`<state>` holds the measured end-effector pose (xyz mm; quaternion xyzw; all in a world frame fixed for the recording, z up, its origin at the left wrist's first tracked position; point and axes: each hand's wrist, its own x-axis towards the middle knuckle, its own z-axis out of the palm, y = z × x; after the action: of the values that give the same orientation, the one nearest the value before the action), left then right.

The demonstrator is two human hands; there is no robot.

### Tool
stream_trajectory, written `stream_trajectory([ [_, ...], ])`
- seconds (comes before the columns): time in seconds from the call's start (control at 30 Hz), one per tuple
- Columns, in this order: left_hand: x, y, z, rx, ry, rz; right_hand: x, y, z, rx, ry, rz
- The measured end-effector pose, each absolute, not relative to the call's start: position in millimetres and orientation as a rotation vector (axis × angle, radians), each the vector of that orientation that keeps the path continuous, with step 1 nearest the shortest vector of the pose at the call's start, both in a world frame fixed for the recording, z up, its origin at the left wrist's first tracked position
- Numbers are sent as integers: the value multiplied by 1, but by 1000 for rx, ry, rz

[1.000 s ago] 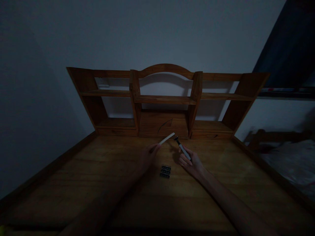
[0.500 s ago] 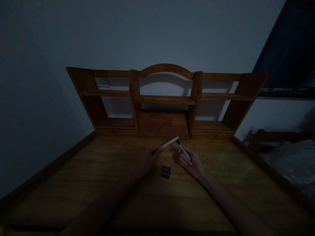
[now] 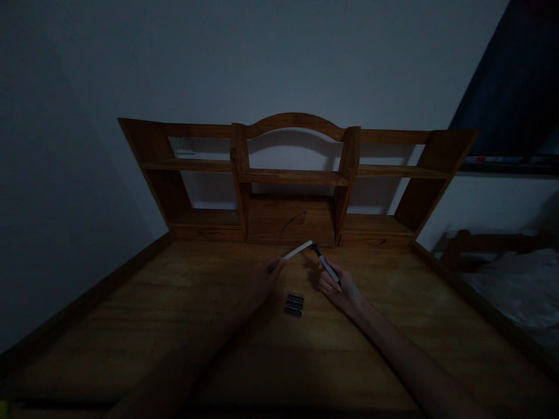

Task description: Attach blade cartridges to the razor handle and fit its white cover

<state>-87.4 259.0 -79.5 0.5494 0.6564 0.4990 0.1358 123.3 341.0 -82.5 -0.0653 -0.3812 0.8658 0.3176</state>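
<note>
A slim white stick point(image 3: 299, 250) is pinched in my left hand point(image 3: 267, 274), its far end pointing up and to the right. My right hand point(image 3: 338, 285) is closed around the grey handle of a razor point(image 3: 328, 269). The razor's small black head is at the white stick's far end; in this dim light I cannot tell whether they touch. Below and between my hands, a small pack of black razor cartridges point(image 3: 294, 305) lies on the wooden desk point(image 3: 236, 361).
A wooden shelf unit point(image 3: 293, 176) with open compartments and low drawers stands along the desk's back edge, against a pale wall point(image 3: 279, 64). Raised wooden rims border the desk's sides. Off to the right are a dark curtain point(image 3: 506, 87) and pale bedding point(image 3: 519, 291).
The white stick has drawn back slightly to the left, along with my left hand. The razor's black head now shows at its tip. My right hand stays nearly in place.
</note>
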Motion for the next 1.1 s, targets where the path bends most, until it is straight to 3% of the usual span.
stream_trajectory([
  [1.1,-81,257,-81,1750,1859,1310,121,344,-89,-126,-1009,2413],
])
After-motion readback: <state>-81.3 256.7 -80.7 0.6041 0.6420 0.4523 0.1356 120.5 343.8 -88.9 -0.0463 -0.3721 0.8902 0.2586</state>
